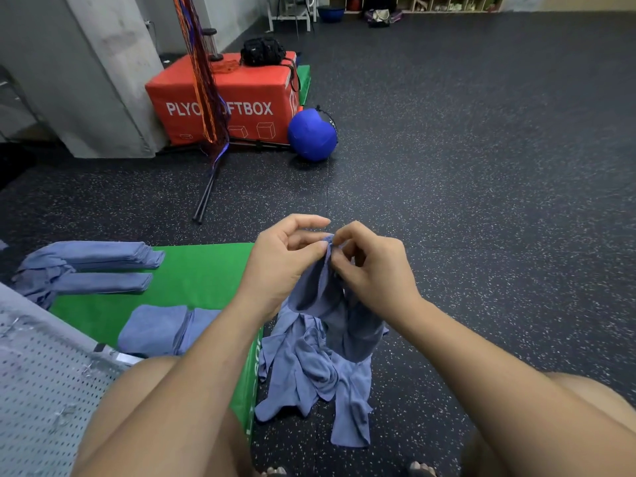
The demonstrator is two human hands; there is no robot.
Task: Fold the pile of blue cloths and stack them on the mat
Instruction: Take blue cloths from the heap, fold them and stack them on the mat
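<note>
Fingers [347,230] pinching cloth [320,287] top; left hand [285,263]; right hand [375,266]; pile [309,373] beneath

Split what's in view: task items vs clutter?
Job: left hand, right hand, held cloth, unfolded pile, folded cloths, green mat.
Lying about: red plyo box, blue ball, black bag, black poles.

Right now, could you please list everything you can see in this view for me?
held cloth: one, blue, pinched between both hands
loose cloths: one pile, blue, floor beside the mat
folded cloths: several stacks, blue, on the mat
mat: one, green, floor left
plyo box: one, orange, far left
bag: one, black, atop plyo box
ball: one, blue, beside plyo box
left hand: one, pinches held cloth
right hand: one, pinches held cloth
</note>
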